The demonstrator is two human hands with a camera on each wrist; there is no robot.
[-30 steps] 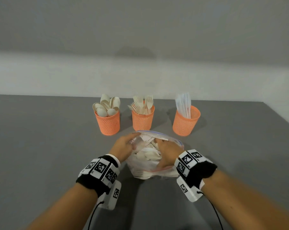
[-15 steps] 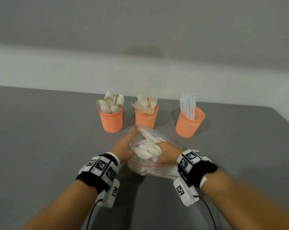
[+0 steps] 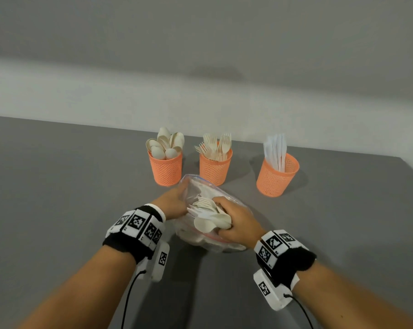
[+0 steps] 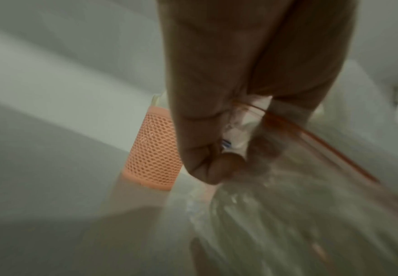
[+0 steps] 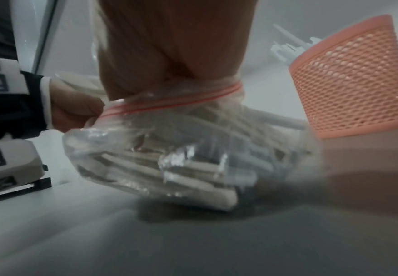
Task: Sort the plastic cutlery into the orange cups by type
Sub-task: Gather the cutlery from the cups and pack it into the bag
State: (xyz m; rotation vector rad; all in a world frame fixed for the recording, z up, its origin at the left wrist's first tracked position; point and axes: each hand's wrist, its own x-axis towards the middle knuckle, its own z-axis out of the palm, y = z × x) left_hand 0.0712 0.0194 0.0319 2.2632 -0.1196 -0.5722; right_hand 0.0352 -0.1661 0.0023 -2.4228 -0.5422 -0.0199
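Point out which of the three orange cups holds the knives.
The orange mesh cup at the right end of the row, standing slightly apart from the others, holds the flat white plastic knives. The left cup holds spoons, the middle cup forks.

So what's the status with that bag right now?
Left hand holds clear bag open. Right hand grips mixed cutlery bunch at its mouth. Nothing blocks the three orange cups.

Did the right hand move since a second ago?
Yes. The right hand has come up out of the bag, toward the person and away from the cups, lifting a bundle of cutlery.
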